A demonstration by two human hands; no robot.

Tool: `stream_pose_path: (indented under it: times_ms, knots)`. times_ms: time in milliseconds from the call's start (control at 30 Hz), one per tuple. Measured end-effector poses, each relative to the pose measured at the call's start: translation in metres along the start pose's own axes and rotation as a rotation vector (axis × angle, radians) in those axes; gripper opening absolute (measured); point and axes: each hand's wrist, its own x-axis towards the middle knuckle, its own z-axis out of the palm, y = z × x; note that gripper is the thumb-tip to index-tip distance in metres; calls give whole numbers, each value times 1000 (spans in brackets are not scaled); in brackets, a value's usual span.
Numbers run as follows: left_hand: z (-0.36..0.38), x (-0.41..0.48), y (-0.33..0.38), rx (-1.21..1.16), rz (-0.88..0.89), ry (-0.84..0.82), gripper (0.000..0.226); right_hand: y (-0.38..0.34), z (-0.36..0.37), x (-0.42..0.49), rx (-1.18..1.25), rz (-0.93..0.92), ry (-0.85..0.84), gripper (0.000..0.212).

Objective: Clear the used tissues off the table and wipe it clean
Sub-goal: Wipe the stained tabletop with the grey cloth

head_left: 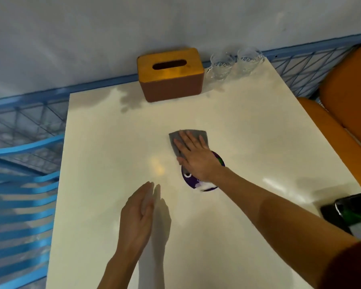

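No used tissues show anywhere on the white table (248, 132), so the clearing part looks finished and the wiping is the step in hand. The right hand (193, 155) lies flat, fingers straight and spread, pressing a folded grey cloth (173, 139) onto the table well in front of the wooden-lidded tissue box (170, 74); it grips nothing, only bears down. The left hand (137, 217) is released too, fingers straight and together, holding nothing, further still from the tissue box on the near side. A faint dull patch on the table just left of the tissue box may be damp or a shadow; I cannot tell which. How much of the table is wiped cannot be read either. Two cut-glass cups (220, 64) stand just right of the tissue box. Under the right wrist sits a round purple disc (189, 180) – a coaster or sticker – with white marks too blurred to read; no other writing shows.
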Motion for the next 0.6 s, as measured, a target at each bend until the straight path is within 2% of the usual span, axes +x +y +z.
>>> stream_pose_path:
  times_ms: [100, 267, 433, 533, 600]
  knots:
    - [-5, -16, -12, -7, -13, 28, 47, -49, 8, -4, -6, 33, 9, 60]
    - [-11, -44, -21, 0, -15, 88, 27, -122, 42, -68, 41, -206, -11, 60]
    - [-6, -72, -25, 21, 13, 37, 32, -95, 47, -132, -2, -416, -82, 58]
    - [3, -90, -27, 49, -24, -16, 33, -65, 37, -141, -57, -412, -97, 58]
    - [5, -97, -28, 66, -37, -37, 37, -66, 36, -141, -38, -343, -81, 58]
